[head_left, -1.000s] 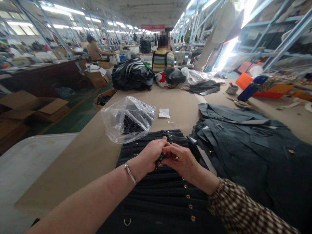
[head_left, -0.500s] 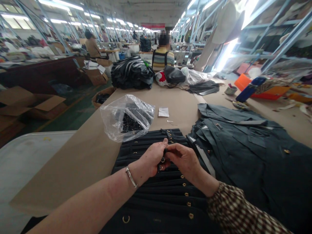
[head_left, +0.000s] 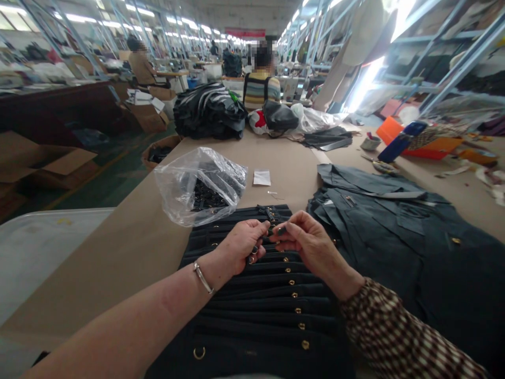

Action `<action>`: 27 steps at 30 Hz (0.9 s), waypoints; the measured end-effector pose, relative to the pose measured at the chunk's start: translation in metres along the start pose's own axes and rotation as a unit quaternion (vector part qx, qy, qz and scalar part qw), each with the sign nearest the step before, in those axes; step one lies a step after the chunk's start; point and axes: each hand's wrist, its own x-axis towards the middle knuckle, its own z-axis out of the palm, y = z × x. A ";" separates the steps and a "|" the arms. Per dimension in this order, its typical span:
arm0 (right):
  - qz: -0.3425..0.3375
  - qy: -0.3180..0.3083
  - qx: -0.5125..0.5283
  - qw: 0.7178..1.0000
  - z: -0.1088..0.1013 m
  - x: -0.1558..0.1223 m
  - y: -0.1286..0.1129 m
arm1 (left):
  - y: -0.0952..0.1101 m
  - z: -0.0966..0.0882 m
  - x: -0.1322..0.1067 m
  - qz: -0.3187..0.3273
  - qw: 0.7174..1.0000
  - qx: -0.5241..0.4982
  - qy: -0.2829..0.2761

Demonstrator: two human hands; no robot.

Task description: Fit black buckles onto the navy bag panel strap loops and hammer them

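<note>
My left hand [head_left: 241, 246] is closed around several small black tabs with gold rings [head_left: 252, 256]. My right hand [head_left: 313, 245] pinches a small black tab [head_left: 281, 230] between thumb and fingers, close to the left fingertips. Both hands hover over a row of overlapping dark fabric panels [head_left: 256, 300], which carry gold clasps [head_left: 294, 295] along the right side and a gold ring [head_left: 199, 352] on the nearest one. Just beyond the left hand lies a clear plastic bag [head_left: 173, 189] with many small black pieces inside.
Dark cut fabric [head_left: 398, 237] is piled on the brown tabletop [head_left: 130, 247] at right. A small white paper [head_left: 262, 177] lies ahead. Farther back are a dark fabric stack [head_left: 209, 113], an orange tray [head_left: 430, 149] and a seated person [head_left: 258, 89]. Cardboard boxes [head_left: 67, 158] stand on the floor at left.
My right hand has drawn slightly away from the left, with a black tab now visible in its fingers. Both hands have shifted a little, and the whole view has moved slightly.
</note>
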 end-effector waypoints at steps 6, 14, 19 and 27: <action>0.021 -0.047 -0.235 0.971 -0.021 0.012 0.007 | 0.000 0.004 0.005 0.054 0.991 0.114 -0.040; -0.072 -0.141 -0.427 0.890 -0.023 0.012 0.004 | 0.004 0.008 0.019 0.071 0.942 0.316 -0.084; 0.021 -0.131 -0.435 0.891 -0.033 0.017 0.003 | 0.007 0.007 0.023 0.083 0.921 0.375 -0.064; 0.055 -0.079 -0.487 0.868 -0.047 0.019 0.022 | 0.003 0.010 0.030 0.049 0.898 0.437 -0.035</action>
